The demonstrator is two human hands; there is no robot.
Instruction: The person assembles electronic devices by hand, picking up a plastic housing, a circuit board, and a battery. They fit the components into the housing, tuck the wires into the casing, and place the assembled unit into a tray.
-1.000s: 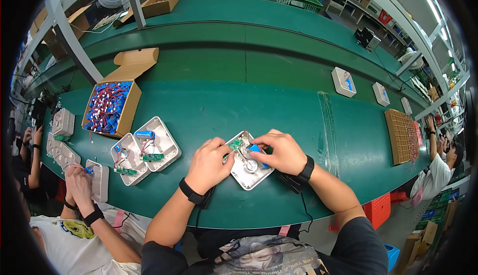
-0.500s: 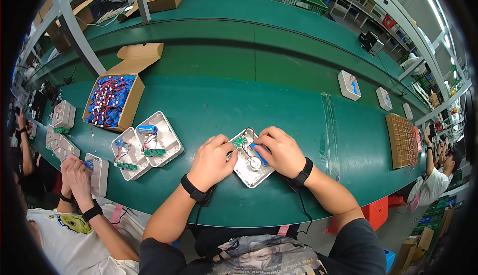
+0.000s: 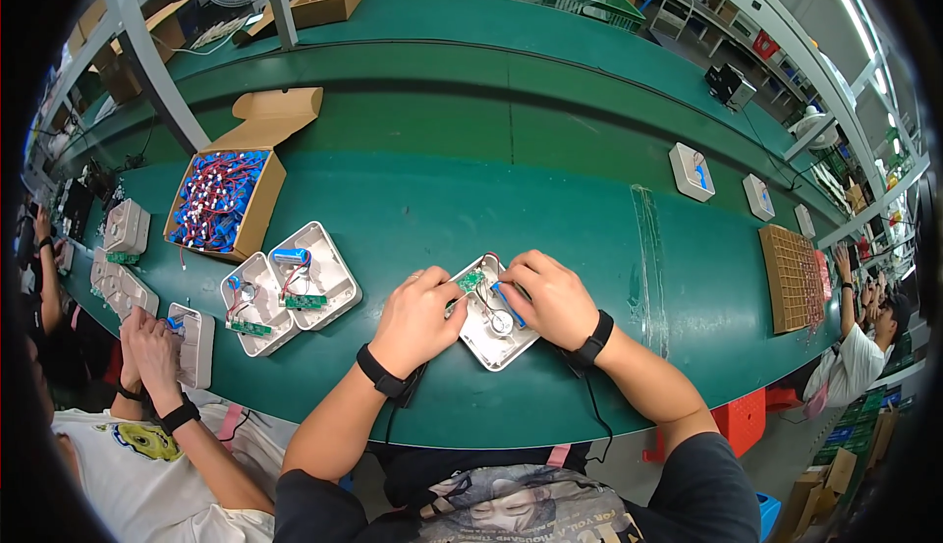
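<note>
In front of me on the green bench lies a white plastic housing (image 3: pixel 500 351), with both my hands over it. My left hand (image 3: pixel 417 322) is closed at its left edge, finger and thumb pinching a small green circuit board (image 3: pixel 472 280). My right hand (image 3: pixel 552 299) curls over the other side, its fingers closed on a blue cylindrical battery (image 3: pixel 515 308), which they partly cover. Between the hands sits a round white part (image 3: pixel 501 324) inside the housing, with thin wires running near it. The fingertips partly hide the wire ends.
Left of my hands stand two white housings (image 3: pixel 339 292) with batteries and boards. Behind them is an open cardboard box (image 3: pixel 257 211) of blue batteries. A co-worker's hands (image 3: pixel 152 351) work at far left. A brown gridded tray (image 3: pixel 786 283) and more housings (image 3: pixel 692 171) are at right.
My right hand has shifted very slightly left over the battery. My left hand stays nearly still at the circuit board, and the housing has hardly moved.
</note>
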